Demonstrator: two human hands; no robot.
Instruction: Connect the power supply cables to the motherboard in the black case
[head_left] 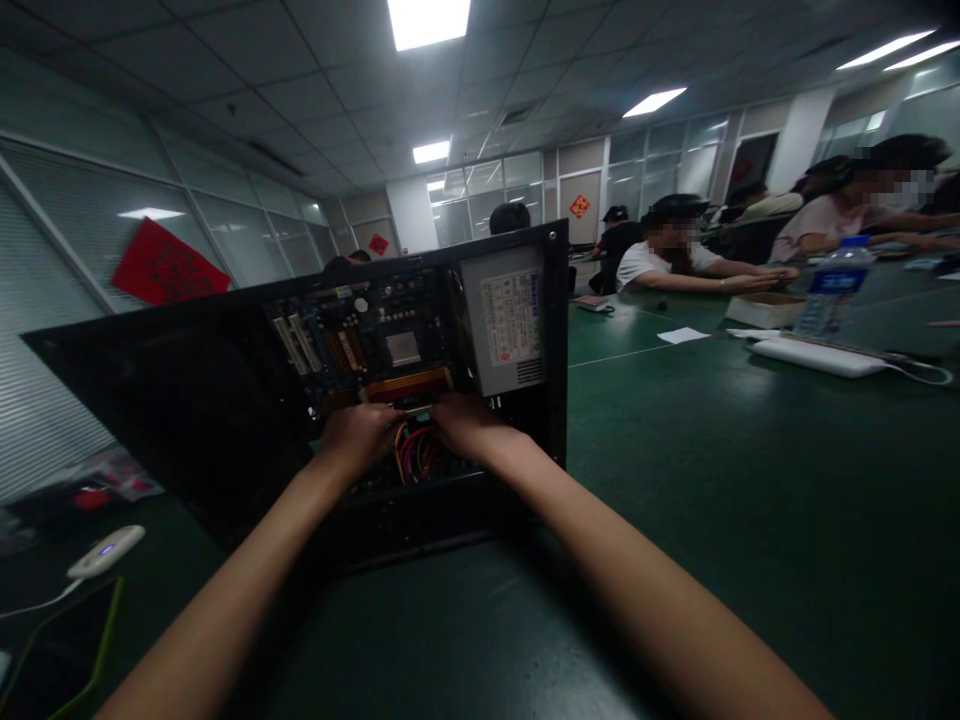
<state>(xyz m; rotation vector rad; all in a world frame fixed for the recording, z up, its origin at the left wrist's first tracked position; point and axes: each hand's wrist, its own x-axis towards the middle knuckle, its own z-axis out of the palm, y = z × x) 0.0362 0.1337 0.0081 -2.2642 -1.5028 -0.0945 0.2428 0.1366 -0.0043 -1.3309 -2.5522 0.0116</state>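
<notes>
An open black computer case (300,540) stands on the green table, its inside turned toward me. Both hands reach inside, just below the red and yellow memory slots (409,385) of the motherboard (367,330). My left hand (358,437) is closed, its fingertips pinching one end of a thin, light-edged strip (417,411) that looks like a memory module. At the other end, my right hand (465,425) has its fingers closed too. Coloured cables (416,455) hang under the hands. A grey power supply (506,325) sits at the upper right of the case.
On the left lie a white device with a cable (107,552) and a green-edged phone or tablet (67,650). A water bottle (832,290), a white power bank (817,357), paper (683,335) and an open box (765,310) are at right. Several people sit beyond.
</notes>
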